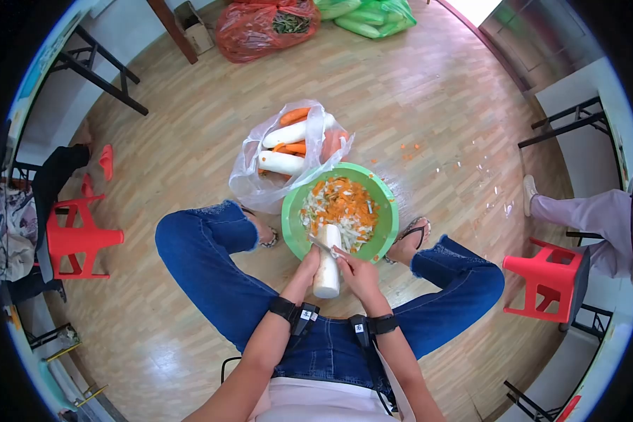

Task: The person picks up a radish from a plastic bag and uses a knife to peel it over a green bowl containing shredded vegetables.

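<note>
My left hand [309,265] is closed around the side of a thick white radish [326,280], which points away from me over the near rim of a green basin [392,211]. In my right hand [359,276] is a knife [320,244], its blade lying across the radish near the far end. Chopped orange and white vegetable pieces [344,200] cover the basin's bottom. Just beyond it, a clear plastic bag [245,172] holds whole carrots [295,116] and white radishes [281,163].
Red stools [84,239] stand left and right, with a seated person's leg [577,214] by the right one. Red [243,35] and green bags [373,20] of vegetables lie at the back. Scraps [496,190] dot the floor at right.
</note>
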Demonstrator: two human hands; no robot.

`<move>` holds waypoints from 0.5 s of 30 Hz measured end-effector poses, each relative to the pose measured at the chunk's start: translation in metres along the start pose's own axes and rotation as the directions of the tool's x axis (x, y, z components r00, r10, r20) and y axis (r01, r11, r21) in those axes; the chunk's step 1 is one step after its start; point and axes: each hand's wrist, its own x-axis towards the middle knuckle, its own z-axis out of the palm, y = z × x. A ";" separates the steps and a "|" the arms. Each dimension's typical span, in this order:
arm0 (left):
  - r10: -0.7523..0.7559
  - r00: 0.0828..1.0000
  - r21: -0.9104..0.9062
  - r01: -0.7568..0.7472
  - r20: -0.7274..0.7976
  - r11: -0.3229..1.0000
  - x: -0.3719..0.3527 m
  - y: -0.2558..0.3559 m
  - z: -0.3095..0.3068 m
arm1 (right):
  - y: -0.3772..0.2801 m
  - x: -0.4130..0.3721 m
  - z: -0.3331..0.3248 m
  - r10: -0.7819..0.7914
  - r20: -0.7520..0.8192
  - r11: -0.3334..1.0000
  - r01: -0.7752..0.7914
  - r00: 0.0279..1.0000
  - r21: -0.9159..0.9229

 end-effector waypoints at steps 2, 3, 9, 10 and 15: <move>0.005 0.999 0.049 -0.006 0.034 0.999 -0.006 0.006 0.003 | 0.001 -0.003 -0.003 -0.036 -0.017 0.997 0.037 0.999 0.061; 0.002 0.999 0.048 -0.004 0.035 0.999 -0.005 0.004 0.003 | 0.002 -0.003 -0.002 -0.034 -0.016 0.998 0.035 0.999 0.060; 0.056 0.997 0.037 -0.058 0.050 0.998 0.013 -0.007 -0.008 | -0.001 0.008 0.007 -0.095 -0.086 0.995 0.094 0.992 -0.016; 0.064 0.997 0.057 -0.067 0.048 0.996 0.012 -0.006 -0.008 | -0.002 0.010 0.007 -0.105 -0.093 0.994 0.103 0.990 -0.026; 0.068 0.997 0.073 -0.070 0.028 0.995 0.024 -0.014 -0.014 | 0.002 0.014 0.016 -0.117 -0.126 0.993 0.115 0.985 -0.023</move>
